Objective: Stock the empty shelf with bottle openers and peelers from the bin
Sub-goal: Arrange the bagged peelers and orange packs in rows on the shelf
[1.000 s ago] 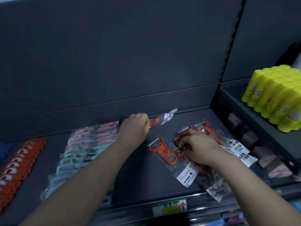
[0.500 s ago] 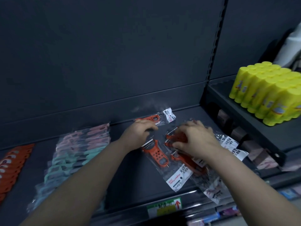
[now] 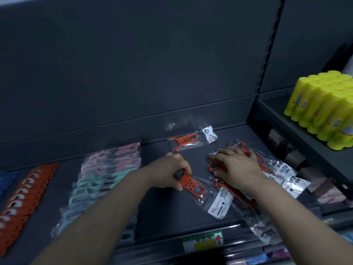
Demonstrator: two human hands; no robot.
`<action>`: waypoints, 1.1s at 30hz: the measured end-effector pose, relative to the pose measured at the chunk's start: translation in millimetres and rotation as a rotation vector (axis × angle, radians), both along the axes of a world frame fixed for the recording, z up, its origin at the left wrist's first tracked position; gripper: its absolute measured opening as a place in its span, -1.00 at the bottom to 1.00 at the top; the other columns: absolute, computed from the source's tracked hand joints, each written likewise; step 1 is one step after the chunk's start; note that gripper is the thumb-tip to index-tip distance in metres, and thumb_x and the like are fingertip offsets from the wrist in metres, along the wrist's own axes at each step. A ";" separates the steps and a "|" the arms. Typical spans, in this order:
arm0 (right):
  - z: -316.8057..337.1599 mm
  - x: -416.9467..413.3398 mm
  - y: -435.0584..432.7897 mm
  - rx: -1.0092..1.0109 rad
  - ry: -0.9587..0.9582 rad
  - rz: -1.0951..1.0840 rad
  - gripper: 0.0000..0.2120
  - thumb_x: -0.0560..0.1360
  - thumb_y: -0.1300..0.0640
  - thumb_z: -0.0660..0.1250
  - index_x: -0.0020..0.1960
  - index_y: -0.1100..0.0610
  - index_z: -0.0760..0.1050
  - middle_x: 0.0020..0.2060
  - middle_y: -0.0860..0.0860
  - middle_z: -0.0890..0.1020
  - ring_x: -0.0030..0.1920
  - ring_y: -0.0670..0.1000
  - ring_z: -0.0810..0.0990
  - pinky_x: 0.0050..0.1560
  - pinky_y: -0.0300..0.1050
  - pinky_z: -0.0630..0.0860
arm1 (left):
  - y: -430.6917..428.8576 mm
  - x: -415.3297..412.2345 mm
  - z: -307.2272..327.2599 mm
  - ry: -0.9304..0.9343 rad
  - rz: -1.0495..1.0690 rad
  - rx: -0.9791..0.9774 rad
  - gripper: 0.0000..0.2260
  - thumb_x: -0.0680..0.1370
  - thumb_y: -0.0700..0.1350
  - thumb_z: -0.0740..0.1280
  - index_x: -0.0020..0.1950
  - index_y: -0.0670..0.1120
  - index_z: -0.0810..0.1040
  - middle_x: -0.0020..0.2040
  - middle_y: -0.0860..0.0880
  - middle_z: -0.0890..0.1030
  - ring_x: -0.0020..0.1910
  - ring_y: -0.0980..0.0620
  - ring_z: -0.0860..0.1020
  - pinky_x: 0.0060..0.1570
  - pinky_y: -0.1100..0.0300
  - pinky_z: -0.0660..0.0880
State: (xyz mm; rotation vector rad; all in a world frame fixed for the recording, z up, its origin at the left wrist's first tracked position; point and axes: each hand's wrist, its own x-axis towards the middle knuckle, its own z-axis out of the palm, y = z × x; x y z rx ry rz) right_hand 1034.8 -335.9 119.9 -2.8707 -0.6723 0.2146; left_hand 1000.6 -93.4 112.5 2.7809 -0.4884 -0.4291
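Left hand (image 3: 170, 170): forearm reaches in from the near left. The fingers are curled round the blade end of a bagged orange peeler (image 3: 193, 185), gripping it low over the shelf (image 3: 172, 213). The handle points toward the near right.

Right hand (image 3: 238, 166): forearm enters from the near right. The hand lies palm down with its fingers extended leftward, resting on a loose pile of bagged peelers (image 3: 286, 170) at the right of the shelf.

A second single peeler (image 3: 186, 142) lies flat at the far edge, against the back panel (image 3: 152, 73).

The shelf is dark grey, as is the panel behind it. Pastel packs (image 3: 110, 175) are stacked in a row left of centre, and orange bottle openers (image 3: 24, 196) are in a row farther left. A price label (image 3: 204, 240) sits on the near lip. Yellow bottles (image 3: 324, 106) stand on the neighbouring shelf at the right.
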 end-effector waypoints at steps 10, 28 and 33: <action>12.2 -10.0 -12.5 0.051 0.036 -0.053 -0.34 0.42 -0.33 0.28 0.45 -0.22 0.19 0.50 -0.12 0.17 0.50 -0.04 0.12 0.46 0.15 0.02 | -2.2 27.8 8.4 -0.388 0.607 -0.297 -0.66 0.28 0.05 0.55 0.01 0.15 0.57 0.01 0.01 0.46 0.06 -0.04 0.48 0.14 0.17 0.42; 26.6 -8.1 -10.9 0.162 -0.039 -0.049 -0.37 0.39 -0.05 0.42 0.40 -0.21 0.26 0.23 -0.13 0.57 0.28 0.02 0.49 0.22 -0.03 0.42 | -43.3 23.9 10.8 -0.066 0.144 -0.499 -0.39 0.27 0.15 0.52 0.30 0.15 0.50 0.25 0.10 0.54 0.25 0.15 0.44 0.33 0.15 0.36; 25.1 -8.3 -3.0 0.221 -0.051 -0.006 -0.27 0.36 -0.09 0.47 0.43 -0.20 0.21 0.29 -0.15 0.50 0.33 -0.03 0.41 0.27 -0.04 0.32 | -43.6 20.0 2.4 -0.215 0.147 -0.331 -0.49 0.33 0.04 0.54 0.25 0.10 0.54 0.11 0.10 0.58 0.15 0.09 0.45 0.24 0.16 0.38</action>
